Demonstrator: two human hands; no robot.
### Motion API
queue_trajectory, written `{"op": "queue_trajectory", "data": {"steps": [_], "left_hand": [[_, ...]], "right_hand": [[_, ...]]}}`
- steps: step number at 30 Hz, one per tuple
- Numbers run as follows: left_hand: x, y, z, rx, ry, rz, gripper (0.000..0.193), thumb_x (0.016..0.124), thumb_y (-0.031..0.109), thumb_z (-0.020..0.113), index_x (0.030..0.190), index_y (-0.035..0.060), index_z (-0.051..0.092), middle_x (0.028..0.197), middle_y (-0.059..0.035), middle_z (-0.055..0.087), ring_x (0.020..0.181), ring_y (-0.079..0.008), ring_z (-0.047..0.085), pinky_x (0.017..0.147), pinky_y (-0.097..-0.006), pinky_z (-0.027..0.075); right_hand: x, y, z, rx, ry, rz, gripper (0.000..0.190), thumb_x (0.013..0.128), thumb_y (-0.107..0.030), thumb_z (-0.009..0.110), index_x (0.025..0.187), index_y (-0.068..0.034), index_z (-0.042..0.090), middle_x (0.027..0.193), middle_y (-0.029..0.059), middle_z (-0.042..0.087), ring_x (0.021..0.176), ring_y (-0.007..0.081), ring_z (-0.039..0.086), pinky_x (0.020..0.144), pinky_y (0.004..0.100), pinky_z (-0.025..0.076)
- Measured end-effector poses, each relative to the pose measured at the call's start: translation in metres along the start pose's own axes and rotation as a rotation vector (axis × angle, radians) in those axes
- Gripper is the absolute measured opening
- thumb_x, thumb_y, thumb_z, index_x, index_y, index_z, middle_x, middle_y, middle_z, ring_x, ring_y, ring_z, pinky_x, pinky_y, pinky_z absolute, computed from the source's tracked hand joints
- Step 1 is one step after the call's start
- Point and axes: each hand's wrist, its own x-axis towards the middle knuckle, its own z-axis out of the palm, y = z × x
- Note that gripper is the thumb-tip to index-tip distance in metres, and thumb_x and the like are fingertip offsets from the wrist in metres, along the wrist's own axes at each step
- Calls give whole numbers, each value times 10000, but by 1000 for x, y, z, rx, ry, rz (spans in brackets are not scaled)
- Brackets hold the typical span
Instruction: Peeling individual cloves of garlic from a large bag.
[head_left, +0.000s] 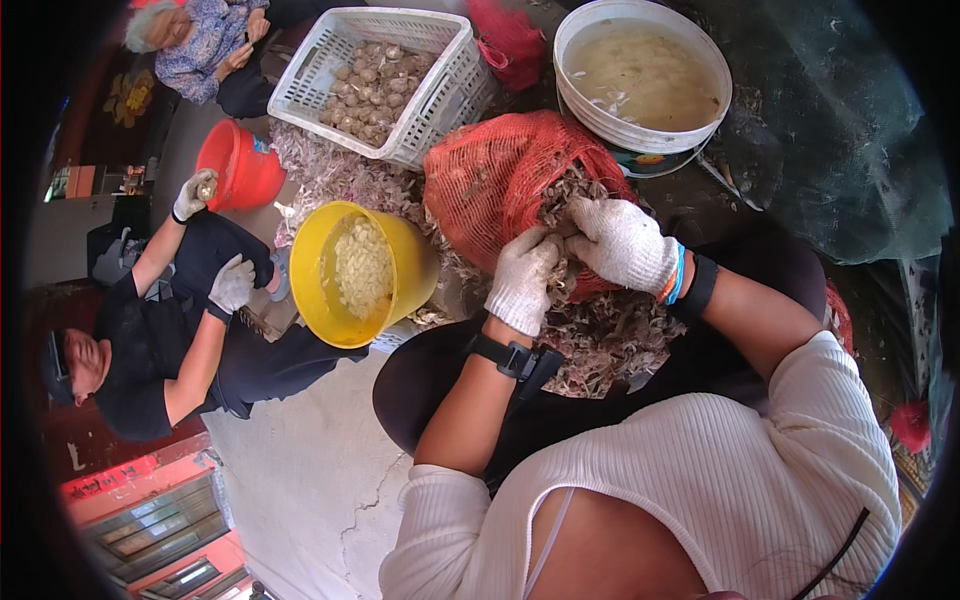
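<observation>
My left hand (523, 281) and my right hand (624, 244), both in off-white knit gloves, meet at the mouth of a red mesh sack (487, 187). Their fingers are curled in on a clump of dry brown garlic (559, 279); whether it is a whole bulb or only stalk and skin is hidden. Dry garlic stalks and skins (574, 184) spill from the sack's mouth just beyond my fingers. Below my hands, between my knees, lies a heap of loose garlic skins (600, 345).
A yellow bucket (412, 262) holds peeled cloves in water. Behind stand a white plastic crate (442, 97) of garlic bulbs and a white bucket (637, 139) of cloudy water. At left, a gloved co-worker (142, 345) sits near a red bucket (244, 169); another person (202, 52) sits farther back.
</observation>
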Motion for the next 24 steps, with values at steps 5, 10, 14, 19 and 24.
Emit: {"op": "queue_trajectory", "data": {"steps": [5,10,14,19,24], "left_hand": [[-4,-1,5,-60,-2,25,88,920,114,522,954,37,547,712,-23,528,556,-115,514,493,-281,494],[-1,-8,1,-168,-33,49,96,924,102,520,975,27,551,763,-12,537,587,-115,528,506,-292,506],[5,-16,-16,-327,-80,173,129,922,122,538,976,7,557,823,-39,576,625,-145,551,537,-319,505],[1,-3,-9,-368,-70,213,190,919,119,541,1030,-31,579,915,-104,623,700,-211,607,561,-329,509],[-2,-2,-9,-214,-97,205,219,919,62,501,1089,-50,582,900,-84,617,704,-160,592,595,-286,504]], "right_hand": [[4,-1,-7,173,-68,69,184,739,-134,654,842,9,602,756,223,621,767,398,629,651,440,497],[4,-2,-14,399,-76,41,157,722,-89,653,810,25,591,712,159,602,627,285,598,604,369,479],[2,-13,-18,509,-210,165,149,731,-91,650,805,23,589,698,140,586,588,245,565,593,368,469],[6,5,-29,236,-601,296,245,796,-190,657,920,19,634,697,128,595,609,208,583,590,347,469],[7,-9,-22,361,-163,221,247,840,-131,618,1051,-2,627,823,180,649,733,301,644,686,390,500]]}}
